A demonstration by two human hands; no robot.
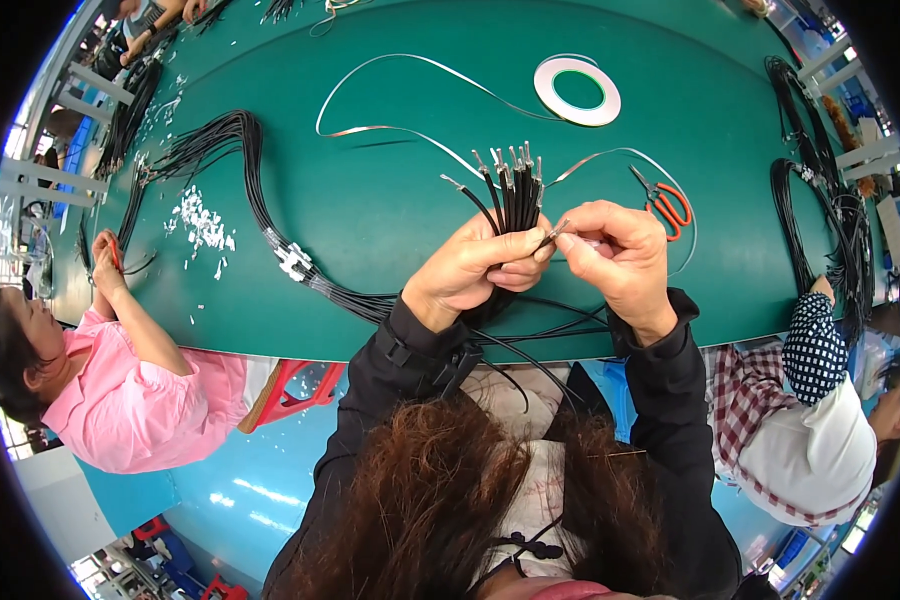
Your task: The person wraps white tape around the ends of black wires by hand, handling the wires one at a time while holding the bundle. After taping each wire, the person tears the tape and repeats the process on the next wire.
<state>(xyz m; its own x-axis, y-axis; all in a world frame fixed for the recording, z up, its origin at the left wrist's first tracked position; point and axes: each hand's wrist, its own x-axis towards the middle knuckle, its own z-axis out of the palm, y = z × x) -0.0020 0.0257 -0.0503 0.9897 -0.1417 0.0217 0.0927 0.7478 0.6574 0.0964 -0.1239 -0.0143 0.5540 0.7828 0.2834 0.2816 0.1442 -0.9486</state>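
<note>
My left hand (480, 262) is closed around a bundle of black cables (515, 200), whose stripped, silvery ends fan upward above my fist. One cable leans away to the left of the others. With thumb and fingertips, my right hand (618, 255) pinches the bare end of a single cable (554, 236) beside the bundle. Behind the cable ends runs a thin silvery tape strip (395, 128), looping over the table to a white tape roll (610, 100). Small scissors (655, 190) with orange handles lie just right of my right hand.
The cables' long black run (255, 190) curves left, with white tags (292, 260) midway. White scraps (205, 225) litter the green table (430, 220). A person in pink (140, 390) works at left; another in checked sleeves (813, 345) sits right, near more black cables (790, 215).
</note>
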